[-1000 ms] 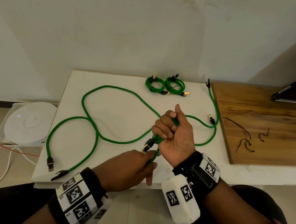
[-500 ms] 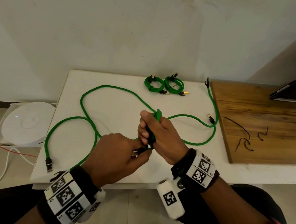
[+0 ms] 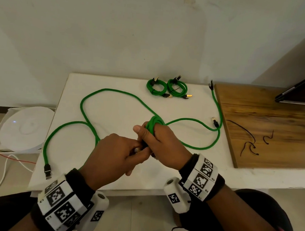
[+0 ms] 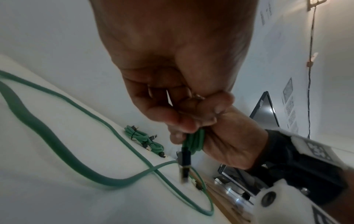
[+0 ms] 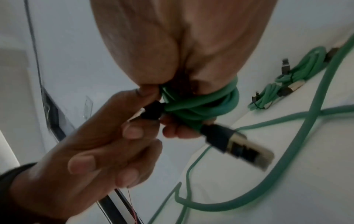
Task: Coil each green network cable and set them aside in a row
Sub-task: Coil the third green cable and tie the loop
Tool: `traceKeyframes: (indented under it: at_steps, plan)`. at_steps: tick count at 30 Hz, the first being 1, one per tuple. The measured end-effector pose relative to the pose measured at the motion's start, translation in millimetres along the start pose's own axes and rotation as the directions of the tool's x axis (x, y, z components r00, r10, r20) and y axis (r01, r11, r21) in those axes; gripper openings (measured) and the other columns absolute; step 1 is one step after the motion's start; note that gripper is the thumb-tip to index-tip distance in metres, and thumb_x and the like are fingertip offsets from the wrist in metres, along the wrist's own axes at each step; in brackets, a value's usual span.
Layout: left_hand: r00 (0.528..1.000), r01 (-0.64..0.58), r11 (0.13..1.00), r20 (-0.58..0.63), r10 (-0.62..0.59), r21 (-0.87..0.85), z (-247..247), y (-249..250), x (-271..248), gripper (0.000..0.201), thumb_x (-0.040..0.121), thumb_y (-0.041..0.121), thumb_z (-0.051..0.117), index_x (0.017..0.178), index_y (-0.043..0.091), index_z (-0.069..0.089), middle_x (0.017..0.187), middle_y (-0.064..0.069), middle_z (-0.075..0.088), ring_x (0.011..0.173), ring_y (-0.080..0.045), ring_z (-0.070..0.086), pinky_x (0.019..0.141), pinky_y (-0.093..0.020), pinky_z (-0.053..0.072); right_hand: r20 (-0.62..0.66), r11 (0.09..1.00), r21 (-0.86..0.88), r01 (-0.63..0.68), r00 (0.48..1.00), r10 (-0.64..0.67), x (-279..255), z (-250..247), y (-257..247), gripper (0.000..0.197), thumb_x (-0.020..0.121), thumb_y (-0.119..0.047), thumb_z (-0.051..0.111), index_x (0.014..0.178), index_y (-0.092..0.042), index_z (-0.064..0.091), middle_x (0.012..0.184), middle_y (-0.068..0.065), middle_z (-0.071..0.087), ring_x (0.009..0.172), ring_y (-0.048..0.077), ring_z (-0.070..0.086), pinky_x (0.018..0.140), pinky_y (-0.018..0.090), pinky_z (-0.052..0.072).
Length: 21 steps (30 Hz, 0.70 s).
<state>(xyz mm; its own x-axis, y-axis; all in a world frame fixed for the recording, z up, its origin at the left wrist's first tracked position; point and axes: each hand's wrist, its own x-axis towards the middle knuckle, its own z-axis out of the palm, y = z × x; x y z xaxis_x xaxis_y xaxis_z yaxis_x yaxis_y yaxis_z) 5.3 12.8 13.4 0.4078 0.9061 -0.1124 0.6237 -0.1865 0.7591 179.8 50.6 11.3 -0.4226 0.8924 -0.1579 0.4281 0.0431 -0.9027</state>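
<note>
The third cable's coil (image 3: 154, 123) is nearly closed: it is wound round the right hand (image 3: 161, 144), whose fingers clutch it above the worktop (image 3: 112, 116), while the left hand (image 3: 114, 152) pinches a black plug (image 5: 153, 112) at the coil's side. Tucking that end seems next, though blur hides the detail. Two finished coils (image 3: 167, 88) sit at twelve o'clock; loose cables (image 3: 87, 122) sprawl toward nine and three. The wristbands carry square coded markers; I can read no writing.
</note>
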Motion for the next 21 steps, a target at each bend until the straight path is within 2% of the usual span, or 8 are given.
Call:
traceKeyframes:
  at_steps: [2,3,6,10,13,15,19,21]
  plan:
    - [0.999,-0.023,1.0,0.034,0.022,0.013,2,-2,0,0.051,0.101,0.058,0.043,0.068,0.026,0.066,0.052,0.017,0.065,0.054,-0.008,0.064,0.064,-0.025,0.051,0.013,0.998,-0.063,-0.01,1.0,0.011,1,0,0,0.058,0.108,-0.042,0.044,0.077,0.005,0.057,0.068,0.022,0.058,0.056,0.021,0.053,0.061,0.036,0.049]
    - [0.999,-0.031,0.999,0.037,0.031,0.009,3,-3,1,0.051,0.101,0.059,0.041,0.069,0.027,0.066,0.053,0.016,0.066,0.054,-0.007,0.064,0.063,-0.022,0.049,0.022,0.998,-0.053,-0.027,0.999,0.028,1,-1,0,0.06,0.109,-0.043,0.044,0.077,0.007,0.055,0.067,0.024,0.056,0.054,0.021,0.051,0.058,0.035,0.048]
    - [0.997,-0.065,0.998,0.031,0.066,-0.024,3,-2,2,0.046,0.1,0.059,0.04,0.074,0.03,0.066,0.058,0.014,0.067,0.057,-0.006,0.063,0.062,-0.016,0.044,0.026,0.988,0.106,-0.111,0.994,0.109,0,-1,1,0.061,0.108,-0.042,0.045,0.079,0.011,0.052,0.059,0.021,0.051,0.044,0.012,0.046,0.046,0.019,0.039]
    - [0.988,-0.112,0.99,0.095,0.12,-0.082,6,-3,1,0.043,0.107,0.051,0.033,0.084,0.032,0.065,0.069,0.012,0.067,0.071,-0.01,0.065,0.07,-0.018,0.047,-0.035,0.955,0.227,-0.19,0.978,0.203,-1,6,6,0.061,0.107,-0.045,0.047,0.077,0.008,0.051,0.047,0.005,0.044,0.05,0.026,0.049,0.056,0.032,0.041]
    - [0.988,-0.111,0.99,0.096,0.12,-0.09,8,-4,0,0.043,0.108,0.052,0.033,0.086,0.032,0.065,0.07,0.012,0.067,0.072,-0.011,0.066,0.071,-0.023,0.049,-0.032,0.92,0.299,-0.253,0.961,0.275,-2,10,7,0.059,0.104,-0.049,0.049,0.077,0.003,0.052,0.048,0.003,0.044,0.055,0.029,0.049,0.058,0.033,0.041]
    - [0.992,-0.104,0.988,0.053,0.11,-0.114,5,-3,2,0.041,0.106,0.052,0.038,0.085,0.031,0.067,0.069,0.01,0.068,0.071,-0.012,0.067,0.069,-0.02,0.048,0.005,0.871,0.394,-0.293,0.949,0.316,-2,9,5,0.048,0.098,-0.048,0.05,0.077,-0.004,0.054,0.054,0.005,0.045,0.061,0.03,0.047,0.06,0.035,0.042]
    - [0.997,-0.05,0.982,-0.064,0.039,-0.182,2,-3,4,0.038,0.103,0.051,0.041,0.079,0.033,0.063,0.067,0.01,0.067,0.068,-0.013,0.066,0.065,-0.015,0.045,0.17,0.66,0.68,-0.32,0.944,0.283,-2,-2,0,0.013,0.073,-0.019,0.049,0.082,-0.009,0.051,0.072,0.012,0.047,0.07,0.029,0.046,0.062,0.034,0.042]
    - [0.995,-0.039,0.981,-0.096,0.021,-0.191,3,-5,3,0.041,0.105,0.05,0.039,0.08,0.028,0.063,0.07,0.009,0.066,0.068,-0.015,0.066,0.063,-0.016,0.046,0.252,0.588,0.738,-0.331,0.943,0.216,-3,-6,1,0.025,0.064,-0.002,0.046,0.088,-0.009,0.05,0.076,0.011,0.052,0.072,0.027,0.051,0.067,0.033,0.044]
